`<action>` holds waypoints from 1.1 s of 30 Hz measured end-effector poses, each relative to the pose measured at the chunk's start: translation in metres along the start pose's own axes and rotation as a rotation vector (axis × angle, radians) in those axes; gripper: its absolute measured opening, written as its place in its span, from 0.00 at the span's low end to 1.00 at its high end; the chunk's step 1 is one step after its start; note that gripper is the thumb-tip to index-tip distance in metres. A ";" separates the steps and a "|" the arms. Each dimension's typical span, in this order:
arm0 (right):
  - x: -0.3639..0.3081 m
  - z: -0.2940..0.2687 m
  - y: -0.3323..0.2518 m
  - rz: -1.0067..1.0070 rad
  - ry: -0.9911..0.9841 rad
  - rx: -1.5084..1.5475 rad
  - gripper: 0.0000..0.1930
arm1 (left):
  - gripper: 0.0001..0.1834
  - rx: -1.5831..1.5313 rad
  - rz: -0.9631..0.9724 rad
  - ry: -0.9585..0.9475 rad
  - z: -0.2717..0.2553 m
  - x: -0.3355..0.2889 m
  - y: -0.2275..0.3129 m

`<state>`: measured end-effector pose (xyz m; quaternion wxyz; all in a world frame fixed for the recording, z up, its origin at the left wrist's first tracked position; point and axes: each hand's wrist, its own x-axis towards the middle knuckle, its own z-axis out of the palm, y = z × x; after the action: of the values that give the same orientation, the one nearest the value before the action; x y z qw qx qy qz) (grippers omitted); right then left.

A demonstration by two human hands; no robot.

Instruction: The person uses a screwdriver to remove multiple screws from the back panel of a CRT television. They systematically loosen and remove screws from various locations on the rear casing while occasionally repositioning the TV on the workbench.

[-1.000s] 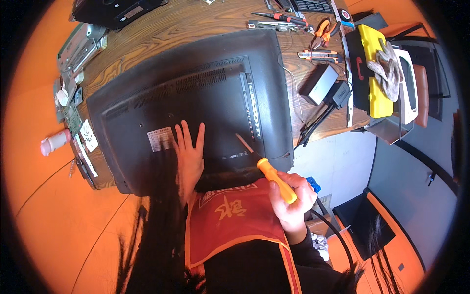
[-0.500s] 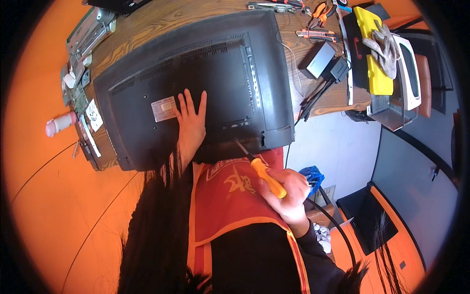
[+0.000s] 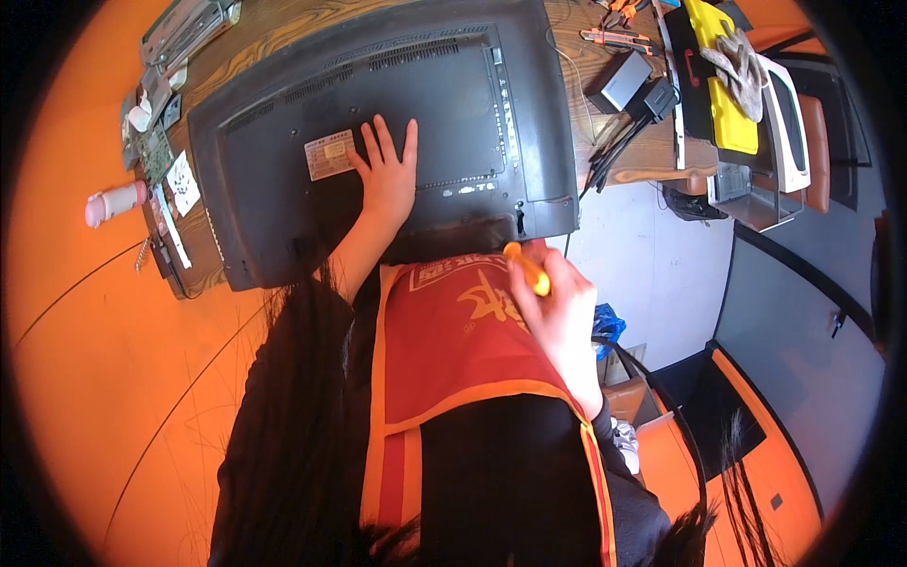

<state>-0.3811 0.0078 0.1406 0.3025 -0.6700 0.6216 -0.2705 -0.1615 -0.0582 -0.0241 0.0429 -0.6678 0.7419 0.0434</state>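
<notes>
In the head view the left hand [image 3: 387, 175] lies flat with fingers spread on the dark back cover of a flat-screen television [image 3: 283, 180] laid face down on a wooden workbench [image 3: 652, 151]; nothing is gripped, the palm just presses the panel, and a pale label [image 3: 331, 154] sits touching its thumb side. The right hand [image 3: 557, 312] is closed around an orange-handled screwdriver [image 3: 527, 268], held just off the near edge of the television, below and to the right of the left hand; the tip is hidden, so I cannot tell whether it meets a screw. The back cover looks fully seated on the set, so the opening work seems at an early stage, with screws probably left to deal with. Beyond the right hand, farther along the bench, lie a black power adapter [image 3: 619, 83], a yellow case [image 3: 723, 85] and pliers [image 3: 614, 38]
</notes>
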 end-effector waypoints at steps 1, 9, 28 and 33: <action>0.000 0.004 0.003 0.040 0.009 -0.030 0.11 | 0.37 -0.005 0.001 0.002 0.000 0.000 0.000; -0.009 0.008 0.018 0.055 -0.023 -0.111 0.12 | 0.34 -0.155 0.231 0.179 -0.014 -0.027 0.007; -0.016 0.015 0.006 0.004 0.116 -0.014 0.12 | 0.19 -0.530 0.218 0.121 -0.001 -0.073 0.011; -0.015 0.041 0.020 -0.111 0.357 0.088 0.09 | 0.22 -0.565 0.415 0.007 -0.006 -0.112 0.026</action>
<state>-0.3653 0.0247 0.0988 0.2010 -0.6306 0.6151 -0.4283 -0.1752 0.0539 -0.0048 -0.1556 -0.4885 0.8206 0.2525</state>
